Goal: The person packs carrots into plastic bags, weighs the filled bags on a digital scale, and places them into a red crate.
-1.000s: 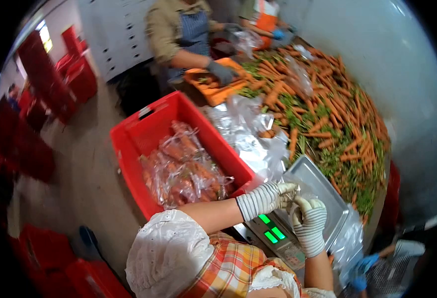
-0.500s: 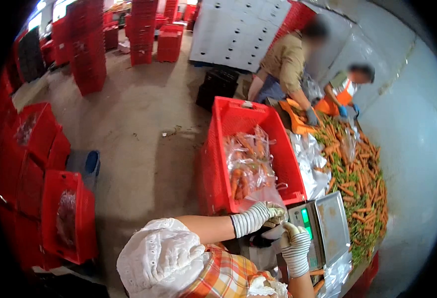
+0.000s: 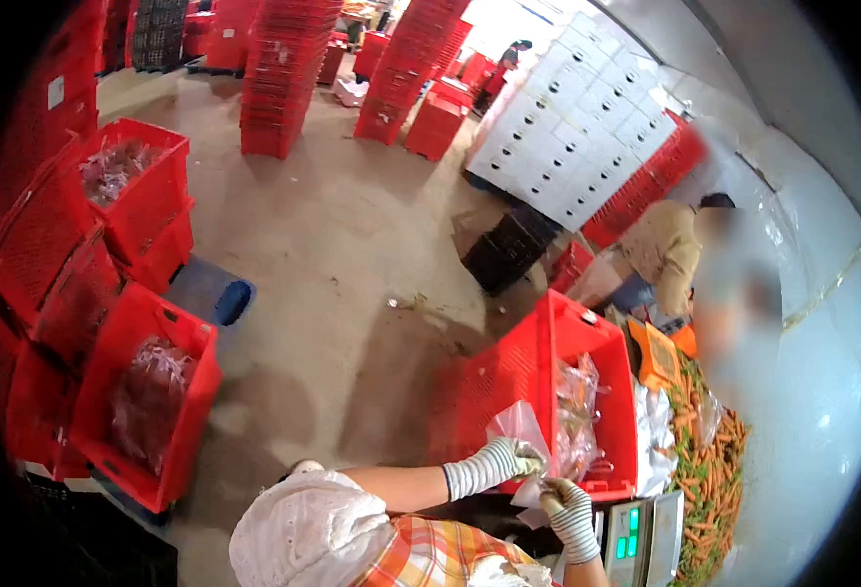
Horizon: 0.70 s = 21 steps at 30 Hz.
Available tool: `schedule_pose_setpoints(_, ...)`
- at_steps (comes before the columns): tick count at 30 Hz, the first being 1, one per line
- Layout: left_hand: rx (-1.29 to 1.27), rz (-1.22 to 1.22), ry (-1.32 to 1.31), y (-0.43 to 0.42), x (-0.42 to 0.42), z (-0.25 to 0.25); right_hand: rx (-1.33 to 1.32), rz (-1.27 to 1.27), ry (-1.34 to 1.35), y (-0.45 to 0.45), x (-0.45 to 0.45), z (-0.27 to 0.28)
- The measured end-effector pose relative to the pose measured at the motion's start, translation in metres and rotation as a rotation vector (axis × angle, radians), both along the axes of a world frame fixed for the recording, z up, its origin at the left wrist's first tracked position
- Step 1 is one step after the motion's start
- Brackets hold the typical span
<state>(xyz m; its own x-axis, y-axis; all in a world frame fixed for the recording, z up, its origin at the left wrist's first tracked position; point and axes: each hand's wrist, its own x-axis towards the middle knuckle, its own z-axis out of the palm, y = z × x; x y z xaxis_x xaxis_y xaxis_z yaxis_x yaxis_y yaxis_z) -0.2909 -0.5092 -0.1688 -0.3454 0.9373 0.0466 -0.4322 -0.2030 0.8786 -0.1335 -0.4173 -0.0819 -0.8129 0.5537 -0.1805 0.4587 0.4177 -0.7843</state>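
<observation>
Striped work gloves cover both of my hands. My left hand (image 3: 494,467) is closed on a clear plastic bag (image 3: 520,427), which sticks up in front of the near left corner of a red crate (image 3: 602,339). Close beside it, my right hand (image 3: 571,517) pinches a lower edge of the same bag. Bags of carrots (image 3: 577,416) lie inside the crate. To the right of my right hand stands a scale (image 3: 660,543) with a lit green display. My fingers hide part of the bag.
Loose carrots (image 3: 712,489) with green tops are heaped along the right wall, near an orange scoop-like tray (image 3: 656,354). A co-worker (image 3: 667,249) bends there; another is blurred. Red crates (image 3: 142,411) with bags stand left. Black crates (image 3: 511,248) and white boxes (image 3: 572,117) stand ahead.
The view has swung left, so the crate, carrots and co-workers sit farther right and lower. Both hands still grip the bag, which now points up beside the crate's near left corner.
</observation>
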Motion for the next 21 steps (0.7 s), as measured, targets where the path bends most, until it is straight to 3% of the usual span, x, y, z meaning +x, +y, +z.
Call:
schedule_pose_setpoints(2, -0.053, 0.060, 0.040, -0.034, -0.039, -0.006, -0.071, 0.092, -0.072, -0.026, -0.044, -0.004)
schedule_pose_setpoints(3, -0.009, 0.169, 0.240, -0.048, -0.058, -0.012, -0.196, 0.092, -0.136, -0.041, -0.066, 0.001)
schedule_pose_setpoints(7, -0.079, 0.267, 0.252, -0.100, -0.117, -0.014, -0.271, 0.087, -0.025, -0.057, -0.135, -0.002)
schedule_pose_setpoints(11, -0.109, 0.407, 0.519, -0.136, -0.139, -0.023, -0.273, 0.078, -0.033, -0.070, -0.184, 0.001)
schedule_pose_setpoints(14, -0.213, 0.245, 0.525, -0.151, -0.149, -0.034, -0.321, 0.166, -0.251, -0.096, -0.214, -0.007)
schedule_pose_setpoints(16, -0.169, 0.260, 0.512, -0.162, -0.153, -0.037, -0.287, 0.200, -0.336, -0.115, -0.229, -0.014)
schedule_pose_setpoints(18, -0.369, 0.163, 0.708, -0.176, -0.160, -0.029, -0.207, 0.247, -0.468, -0.136, -0.244, -0.009)
schedule_pose_setpoints(19, -0.282, 0.192, 0.521, -0.165, -0.152, -0.046, -0.270, 0.217, -0.453, -0.129, -0.241, -0.018)
schedule_pose_setpoints(21, -0.269, 0.205, 0.664, -0.151, -0.158, -0.060, -0.249, 0.205, -0.462, -0.127, -0.244, -0.019)
